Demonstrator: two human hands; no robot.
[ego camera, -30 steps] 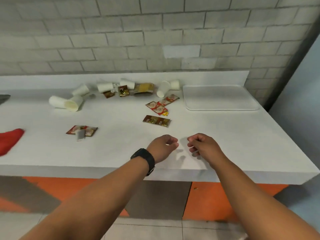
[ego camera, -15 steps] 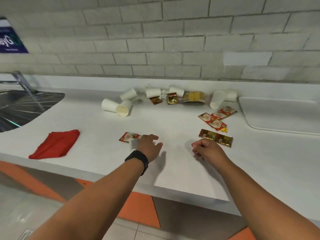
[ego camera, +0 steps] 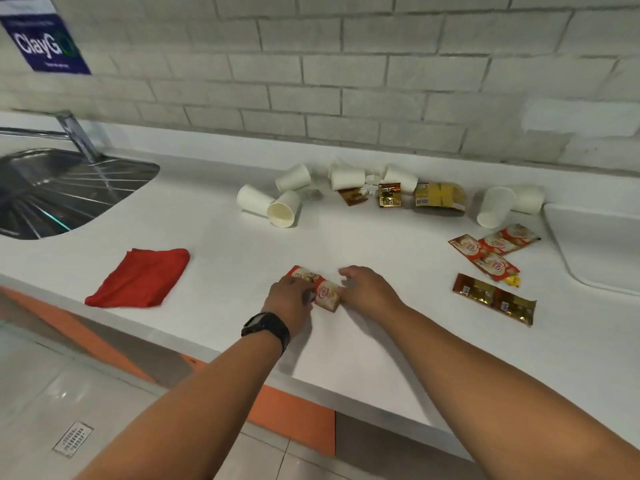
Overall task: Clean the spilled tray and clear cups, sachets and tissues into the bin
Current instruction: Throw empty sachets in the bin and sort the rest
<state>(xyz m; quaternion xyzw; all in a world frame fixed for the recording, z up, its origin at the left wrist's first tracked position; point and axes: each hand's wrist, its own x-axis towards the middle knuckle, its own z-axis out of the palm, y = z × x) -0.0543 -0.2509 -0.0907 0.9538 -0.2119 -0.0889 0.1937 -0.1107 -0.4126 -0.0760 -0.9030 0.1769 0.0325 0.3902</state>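
A red-and-white creamer sachet strip [ego camera: 323,291] lies near the counter's front edge. My left hand [ego camera: 292,299] is on its left part with fingers curled over it. My right hand [ego camera: 367,287] touches its right end with bent fingers. Several white paper cups lie tipped over at the back, among them one cup [ego camera: 284,208] with its mouth toward me and another cup [ego camera: 495,206] farther right. More red sachets [ego camera: 491,252], a brown-gold sachet strip [ego camera: 493,298], small brown sachets [ego camera: 389,195] and a yellow packet [ego camera: 439,195] are scattered on the counter. The white tray [ego camera: 595,244] sits at the right edge.
A red cloth [ego camera: 140,277] lies on the white counter [ego camera: 225,258] to the left of my hands. A steel sink [ego camera: 59,188] with a tap is at far left. A grey brick wall backs the counter. Tiled floor with a drain grate [ego camera: 72,439] lies below.
The view has swung left, bringing the sink and red cloth into sight. Both hands moved from bare counter onto the red-and-white sachet strip, left hand first, then the right.
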